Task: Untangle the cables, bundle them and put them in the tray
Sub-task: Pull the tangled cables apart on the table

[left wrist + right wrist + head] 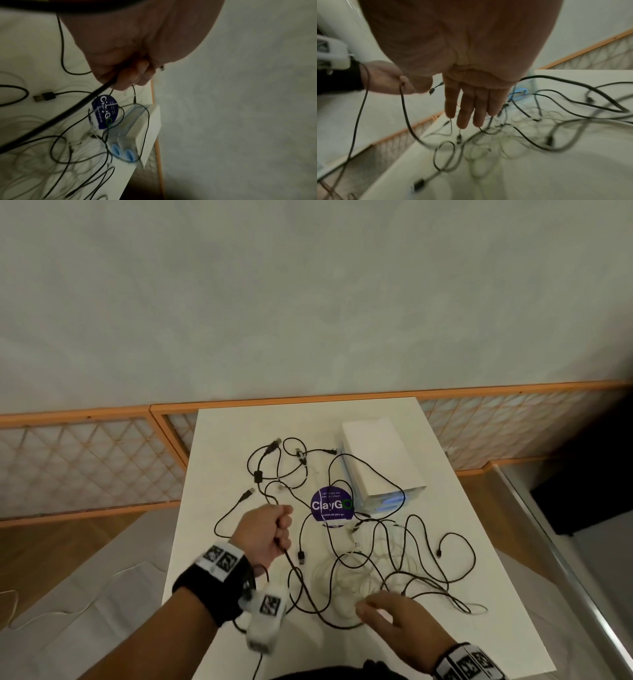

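White laminate covers the table (pixel 239 440), which stands against a pale wall with an orange-framed lattice panel (pixel 85 460) running low along it. On the far right part of the tabletop sits the tray (pixel 383 463), a white box-like thing with clear plastic and blue parts showing at its near end; one black cable loops up over its near corner. Just beside its near left corner a round purple sticker (pixel 331 505) reading "ClayGO" lies flat on the table. Across the middle and near half of the table sprawls the tangle of cables (pixel 376 559): thin black leads in wide loops, with pale white leads coiled beneath them near the front edge. A black USB plug (pixel 301 558) lies loose between the sticker and the near edge. The left hand (pixel 263 532) is raised above the table's left side with its fingers clenched round a black cable (pixel 294 570), which runs down taut from the fist into the tangle; the left wrist view shows the same cord leaving the fist. The right hand (pixel 397 618) hovers low over the near part of the tangle, palm down, fingers (pixel 464 108) straight and relaxed, grasping nothing; whether the fingertips touch the cables I cannot tell.
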